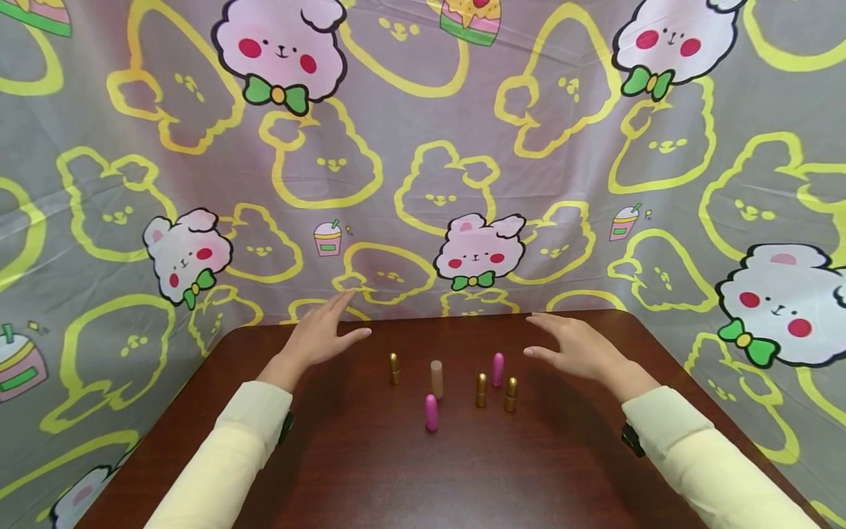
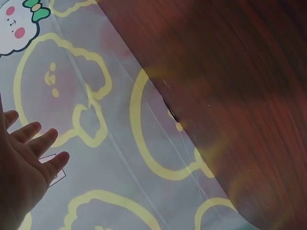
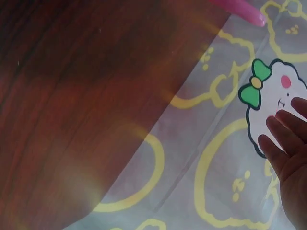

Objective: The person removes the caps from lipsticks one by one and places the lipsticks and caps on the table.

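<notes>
Small bullet-shaped tubes, like lipsticks, stand upright on the brown table (image 1: 370, 470). A gold tube (image 1: 394, 369) is nearest my left hand (image 1: 319, 334), which hovers to its left with fingers extended and holds nothing. A beige tube (image 1: 437, 380) stands near the middle, with a pink tube (image 1: 432, 414) in front of it. To the right are two more gold tubes (image 1: 481, 390) and a second pink tube (image 1: 498, 369). My right hand (image 1: 584, 349) is held to the right of these, fingers extended, nothing in it. A pink tube (image 3: 242, 10) shows at the top of the right wrist view.
A grey cloth (image 1: 396, 110) printed with yellow outlines and white cartoon animals hangs behind the table and along both sides. The table's rounded back corners meet it. Dark wrist devices (image 1: 632, 439) show below both pale sleeves (image 1: 700, 448).
</notes>
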A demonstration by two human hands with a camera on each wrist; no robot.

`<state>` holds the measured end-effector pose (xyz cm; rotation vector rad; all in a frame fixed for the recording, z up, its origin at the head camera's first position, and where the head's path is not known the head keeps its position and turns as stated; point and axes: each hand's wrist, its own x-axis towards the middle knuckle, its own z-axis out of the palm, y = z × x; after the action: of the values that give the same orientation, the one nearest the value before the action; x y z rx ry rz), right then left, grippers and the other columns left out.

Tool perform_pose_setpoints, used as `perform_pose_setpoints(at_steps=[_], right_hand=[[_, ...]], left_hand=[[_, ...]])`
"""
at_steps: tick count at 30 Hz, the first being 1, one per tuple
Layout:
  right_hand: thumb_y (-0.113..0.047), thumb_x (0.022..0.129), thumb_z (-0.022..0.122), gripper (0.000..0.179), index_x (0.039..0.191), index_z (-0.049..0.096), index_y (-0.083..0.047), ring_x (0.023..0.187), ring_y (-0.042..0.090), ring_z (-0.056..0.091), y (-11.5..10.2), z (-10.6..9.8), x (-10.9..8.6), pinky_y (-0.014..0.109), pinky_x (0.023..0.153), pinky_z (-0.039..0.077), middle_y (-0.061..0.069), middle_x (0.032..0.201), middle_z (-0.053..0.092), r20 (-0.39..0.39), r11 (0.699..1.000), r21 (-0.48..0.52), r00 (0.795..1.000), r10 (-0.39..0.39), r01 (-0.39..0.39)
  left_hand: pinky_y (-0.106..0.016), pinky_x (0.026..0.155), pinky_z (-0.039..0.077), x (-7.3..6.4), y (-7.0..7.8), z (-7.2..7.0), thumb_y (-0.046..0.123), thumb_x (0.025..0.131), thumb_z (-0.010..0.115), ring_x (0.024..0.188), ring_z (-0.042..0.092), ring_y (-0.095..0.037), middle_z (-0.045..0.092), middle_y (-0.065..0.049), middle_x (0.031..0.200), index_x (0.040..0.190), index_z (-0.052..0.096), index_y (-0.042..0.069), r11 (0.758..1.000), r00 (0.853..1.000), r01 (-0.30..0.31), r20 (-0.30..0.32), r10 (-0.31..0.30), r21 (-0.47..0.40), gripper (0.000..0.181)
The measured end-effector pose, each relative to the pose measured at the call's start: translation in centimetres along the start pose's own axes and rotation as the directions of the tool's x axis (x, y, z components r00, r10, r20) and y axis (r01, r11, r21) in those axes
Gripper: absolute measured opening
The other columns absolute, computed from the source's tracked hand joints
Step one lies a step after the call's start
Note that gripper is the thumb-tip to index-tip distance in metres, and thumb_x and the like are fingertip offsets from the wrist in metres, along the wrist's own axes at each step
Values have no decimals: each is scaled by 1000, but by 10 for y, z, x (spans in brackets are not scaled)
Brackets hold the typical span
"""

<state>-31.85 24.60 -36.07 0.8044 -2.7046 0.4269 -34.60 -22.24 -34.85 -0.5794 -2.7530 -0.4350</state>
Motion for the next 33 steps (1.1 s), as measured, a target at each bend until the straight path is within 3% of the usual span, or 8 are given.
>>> perform_pose_setpoints(at_steps=[9, 17, 33], right_hand=[[-43, 86, 72, 66, 134, 55, -1, 122, 35, 53, -8, 13, -4, 52, 100, 41, 17, 132, 57, 18, 999, 35, 999, -27, 26], [-49, 85, 71, 67, 132, 57, -4, 121, 32, 54, -19, 23, -8, 50, 100, 42, 13, 130, 59, 52, 997, 72, 998, -19, 15], [-37, 81, 79, 45, 112, 67, -7, 96, 21, 62, -27, 43, -14, 43, 84, 52, 1, 104, 67, 147, 988, 153, 989, -10, -12]], left_hand=[[-58, 104, 33, -8, 6, 6, 62, 87, 60, 133, 38, -41, 35, -15, 152, 153, 28, 14, 1000, 1000, -3, 20, 3, -20, 88], [-58, 104, 34, -22, 8, 14, 71, 86, 51, 134, 38, -39, 36, -15, 151, 154, 28, 13, 1000, 998, -16, 54, 17, -21, 92], [-55, 103, 37, -36, 20, 28, 68, 86, 55, 132, 42, -35, 43, -13, 147, 149, 38, 13, 997, 997, -29, 65, 34, -69, 85]])
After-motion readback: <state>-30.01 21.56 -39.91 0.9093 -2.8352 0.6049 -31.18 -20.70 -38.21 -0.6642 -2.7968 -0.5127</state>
